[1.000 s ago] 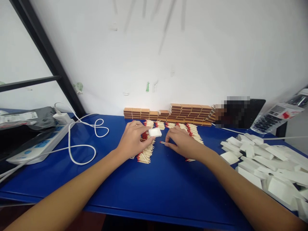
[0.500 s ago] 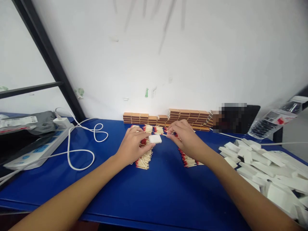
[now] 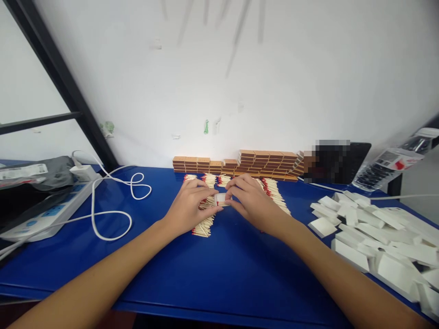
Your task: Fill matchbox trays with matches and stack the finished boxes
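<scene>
My left hand (image 3: 189,204) is closed on a small white matchbox tray (image 3: 221,197), gripping its left end between thumb and fingers. At the tray's right end, my right hand (image 3: 249,201) is pinched on matches, partly hidden by the fingers. Small red match heads show inside the tray's lower left part. Under and beside my left hand lies a row of loose red-tipped matches (image 3: 205,226). Another row of matches (image 3: 274,194) lies behind my right hand, and short piles stand between the two.
Stacked brown matchboxes (image 3: 267,161) line the white wall. On the right lie many white trays (image 3: 373,228), with a dark tablet-like device (image 3: 358,164) and a plastic bottle (image 3: 387,164) behind. A power strip (image 3: 51,210) and looped white cable (image 3: 92,205) occupy the left of the blue table (image 3: 206,274).
My right hand has moved left and slightly down, from beside the tray to its right end. Red match heads now show in the tray. The view has shifted slightly.
</scene>
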Demonstrator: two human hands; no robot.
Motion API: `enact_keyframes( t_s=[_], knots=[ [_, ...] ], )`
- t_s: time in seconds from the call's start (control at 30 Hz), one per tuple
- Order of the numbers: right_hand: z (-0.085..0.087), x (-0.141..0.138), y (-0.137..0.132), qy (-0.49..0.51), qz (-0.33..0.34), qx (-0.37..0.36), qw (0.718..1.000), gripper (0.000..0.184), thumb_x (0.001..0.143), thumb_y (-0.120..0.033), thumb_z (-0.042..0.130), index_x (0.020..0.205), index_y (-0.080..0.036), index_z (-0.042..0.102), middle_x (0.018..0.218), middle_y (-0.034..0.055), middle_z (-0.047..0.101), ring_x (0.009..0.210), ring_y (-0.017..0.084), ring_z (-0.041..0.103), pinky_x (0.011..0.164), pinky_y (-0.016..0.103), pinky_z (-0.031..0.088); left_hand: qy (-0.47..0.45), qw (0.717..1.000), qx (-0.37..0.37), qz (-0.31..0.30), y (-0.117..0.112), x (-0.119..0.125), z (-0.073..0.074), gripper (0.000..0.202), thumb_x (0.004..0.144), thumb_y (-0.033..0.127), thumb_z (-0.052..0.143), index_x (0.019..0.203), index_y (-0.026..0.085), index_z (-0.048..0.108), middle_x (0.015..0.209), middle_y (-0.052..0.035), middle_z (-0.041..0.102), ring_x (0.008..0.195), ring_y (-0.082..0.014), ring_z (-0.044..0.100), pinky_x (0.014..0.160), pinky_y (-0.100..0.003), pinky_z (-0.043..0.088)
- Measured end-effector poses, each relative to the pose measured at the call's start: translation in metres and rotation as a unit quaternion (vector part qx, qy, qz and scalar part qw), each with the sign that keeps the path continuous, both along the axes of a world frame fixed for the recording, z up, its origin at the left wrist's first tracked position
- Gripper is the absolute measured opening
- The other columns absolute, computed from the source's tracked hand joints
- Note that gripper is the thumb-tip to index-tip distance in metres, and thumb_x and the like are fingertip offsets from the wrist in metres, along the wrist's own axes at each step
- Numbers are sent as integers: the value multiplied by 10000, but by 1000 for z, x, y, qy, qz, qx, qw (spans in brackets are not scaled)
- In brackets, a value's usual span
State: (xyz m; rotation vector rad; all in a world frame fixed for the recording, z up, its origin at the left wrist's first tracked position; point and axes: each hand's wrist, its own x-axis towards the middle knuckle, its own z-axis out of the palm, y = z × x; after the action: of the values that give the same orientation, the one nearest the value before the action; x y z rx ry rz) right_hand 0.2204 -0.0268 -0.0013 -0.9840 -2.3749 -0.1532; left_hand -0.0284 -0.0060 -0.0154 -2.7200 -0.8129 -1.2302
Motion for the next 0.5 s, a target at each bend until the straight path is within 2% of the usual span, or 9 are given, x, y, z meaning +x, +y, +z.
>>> enact_keyframes(
  t_s=[0.1,0.2,0.33,0.5],
  knots=[
    [2,7,6,45,0,2,999,117,1069,-249,620,979,-232,692,1124,104,735,1106,295,581,966,476,485,3,1000,1,2,1,0,-1,398,900,392,908,1215,178,792,887,-52,811,1041,-293,738,952,-476,543],
    [1,21,19,72,-66,11,995,118,1060,-262,622,971,-232,693,1074,101,748,1083,302,585,952,477,466,4,1000,-3,14,1,0,0,378,904,385,905,1210,190,798,884,-46,811,1042,-292,733,959,-481,535],
    [-10,38,37,14,-180,-6,984,115,1026,-266,644,946,-211,704,1086,127,742,1137,346,561,938,495,432,5,1000,-11,24,-1,1,0,361,918,394,891,1203,191,802,878,-45,809,1056,-295,723,974,-486,527],
    [-22,43,51,-61,-218,-38,973,130,1019,-282,645,981,-189,728,1179,162,723,1197,359,541,956,494,416,7,999,-14,29,-3,3,1,345,927,403,883,1204,212,802,943,-52,824,1097,-298,709,990,-491,525]
  ],
)
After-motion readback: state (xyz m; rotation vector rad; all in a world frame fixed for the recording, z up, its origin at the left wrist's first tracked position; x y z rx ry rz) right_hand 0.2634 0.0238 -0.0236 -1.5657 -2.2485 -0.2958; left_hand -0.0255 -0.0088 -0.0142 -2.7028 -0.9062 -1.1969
